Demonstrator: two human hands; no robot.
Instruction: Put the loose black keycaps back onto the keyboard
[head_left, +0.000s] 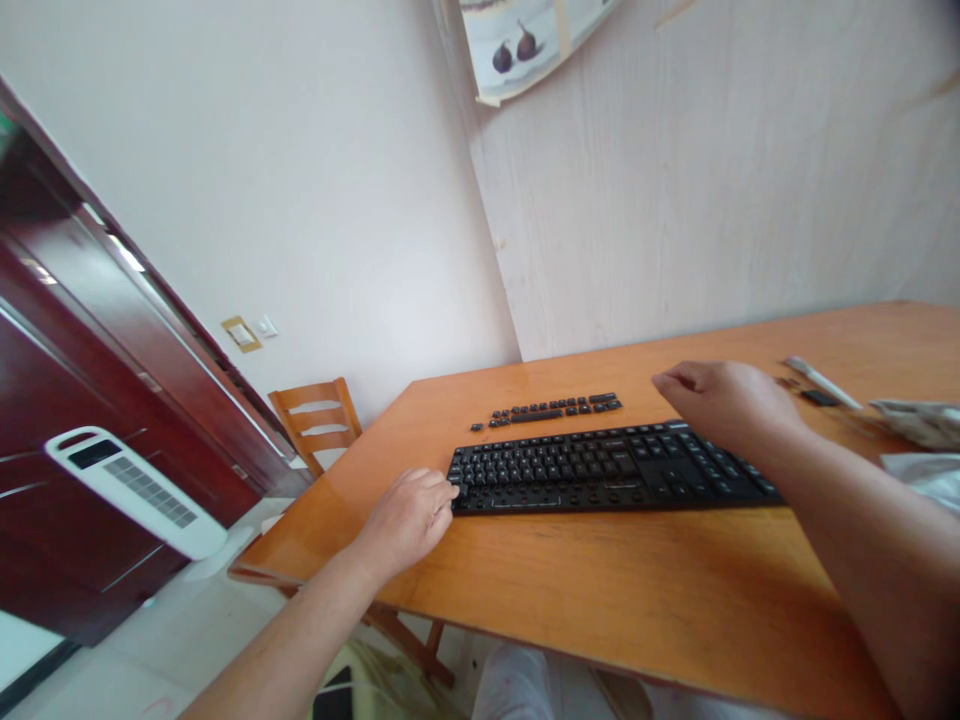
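A black computer keyboard [555, 465] lies on the wooden table; its two nearest rows have bare sockets over much of their length. My left hand [414, 510] is closed on the keyboard's near left corner, thumb and fingertips pressed at its edge. Over the far right part of the keyboard, my right hand [724, 400] is raised with its fingers curled in. Whatever it may hold is hidden by the hand. Loose black keycaps [555, 410] are set out in two rows behind the keyboard, a long space bar [536, 417] among them.
On the right of the table [570, 570] are a white pen-like tool [825, 380], a small black piece [819, 398] and a crumpled bag [919, 422]. A wooden chair [319, 415] stands past the left end. A white heater-like appliance [135, 490] is by the door.
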